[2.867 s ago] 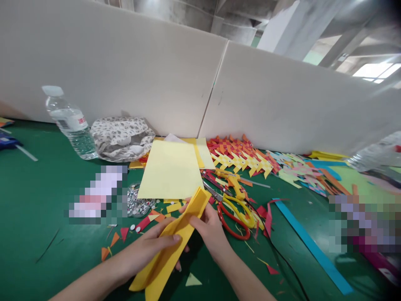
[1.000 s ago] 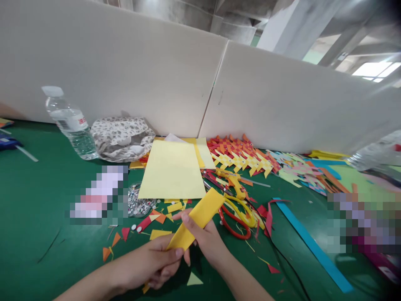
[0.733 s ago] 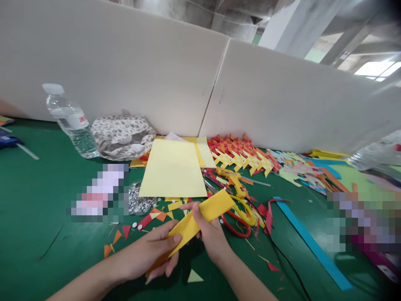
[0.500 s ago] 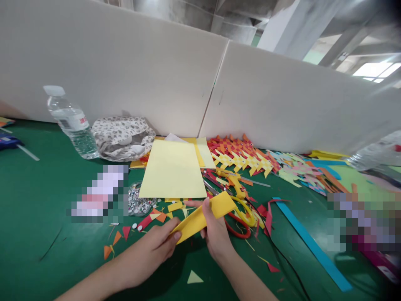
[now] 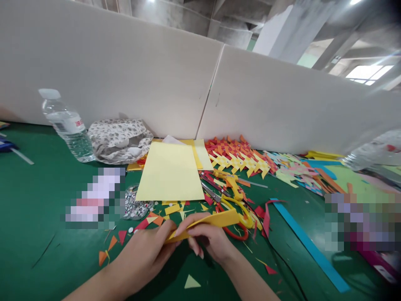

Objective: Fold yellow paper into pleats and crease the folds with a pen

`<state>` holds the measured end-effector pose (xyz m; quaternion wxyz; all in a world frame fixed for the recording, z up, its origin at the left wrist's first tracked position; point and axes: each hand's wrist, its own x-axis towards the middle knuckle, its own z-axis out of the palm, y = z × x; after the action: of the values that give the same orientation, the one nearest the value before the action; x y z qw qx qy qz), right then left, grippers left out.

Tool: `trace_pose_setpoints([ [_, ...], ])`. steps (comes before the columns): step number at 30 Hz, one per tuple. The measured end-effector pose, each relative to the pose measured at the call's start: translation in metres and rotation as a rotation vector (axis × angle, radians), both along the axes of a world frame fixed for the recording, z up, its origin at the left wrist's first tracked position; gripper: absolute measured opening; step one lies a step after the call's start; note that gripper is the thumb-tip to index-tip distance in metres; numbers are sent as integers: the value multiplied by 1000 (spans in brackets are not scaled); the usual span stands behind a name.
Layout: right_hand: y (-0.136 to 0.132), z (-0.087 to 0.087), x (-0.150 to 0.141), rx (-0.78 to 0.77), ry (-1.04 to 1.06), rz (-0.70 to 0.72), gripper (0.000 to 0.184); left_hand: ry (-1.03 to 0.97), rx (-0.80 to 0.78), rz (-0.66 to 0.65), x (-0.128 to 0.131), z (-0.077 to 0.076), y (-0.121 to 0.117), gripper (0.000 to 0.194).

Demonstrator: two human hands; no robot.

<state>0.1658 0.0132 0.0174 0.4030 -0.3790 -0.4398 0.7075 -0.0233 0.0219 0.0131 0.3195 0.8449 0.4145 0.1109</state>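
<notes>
Between my hands, above the green table, is a folded strip of yellow paper. My left hand pinches its left end. My right hand is closed on the strip's middle, with thumb and forefinger along it and the other fingers curled below. Just beyond lies a pale yellow sheet. Scissors with yellow handles and a pair with red handles rest past my right hand, partly overlapping. Paper scraps are scattered around both hands.
A yellow glue gun lies behind the scissors, its black cord running to the front. Woven paper fish line the white partition. A water bottle, a cloth bundle and a case of googly eyes are left; a blue strip right.
The yellow strip has tilted flatter and is now seen more edge-on. My right hand has turned over, its fingers wrapping along the strip. The view has shifted slightly.
</notes>
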Motion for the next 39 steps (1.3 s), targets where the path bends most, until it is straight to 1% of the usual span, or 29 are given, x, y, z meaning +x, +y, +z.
trace_pose_setpoints([
  [2,2,-2,-1,-41,122,-135,21,84,181,-20,-1,-6,2,20],
  [4,3,-4,-2,-100,209,-217,18,142,334,-31,-2,-13,4,28],
  [7,5,-2,0,-193,258,-223,16,177,459,-41,-5,-18,8,32],
  [9,5,1,1,-202,259,-212,18,168,486,-43,-6,-16,9,33],
  [10,4,3,0,-183,242,-207,20,147,482,-46,-7,-15,9,33],
  [12,2,5,-2,-107,169,-209,25,95,431,-52,-6,-12,9,34],
  [14,1,6,-5,-28,71,-243,30,53,332,-45,-5,-9,7,34],
  [17,1,5,-10,33,-23,-339,27,-22,148,26,-3,-5,4,33],
  [19,1,4,-11,41,-32,-366,27,-108,25,82,-1,-1,3,30],
  [22,3,4,-10,26,-20,-392,28,-233,-140,125,0,5,4,27],
  [24,4,4,-8,16,-19,-450,28,-301,-219,140,0,7,5,28],
  [26,5,4,-7,6,-16,-505,29,-359,-274,159,0,6,6,31],
  [29,6,3,-7,-9,-10,-544,29,-409,-319,185,1,1,8,35],
  [32,7,1,-8,-16,-23,-556,28,-418,-313,192,2,-4,8,37],
  [36,7,-3,-10,0,-83,-574,28,-383,-295,143,1,-6,7,35],
  [38,6,-4,-12,51,-133,-578,26,-328,-249,114,0,-7,6,33],
  [39,5,-4,-13,82,-161,-581,25,-274,-196,103,-1,-7,5,32],
])
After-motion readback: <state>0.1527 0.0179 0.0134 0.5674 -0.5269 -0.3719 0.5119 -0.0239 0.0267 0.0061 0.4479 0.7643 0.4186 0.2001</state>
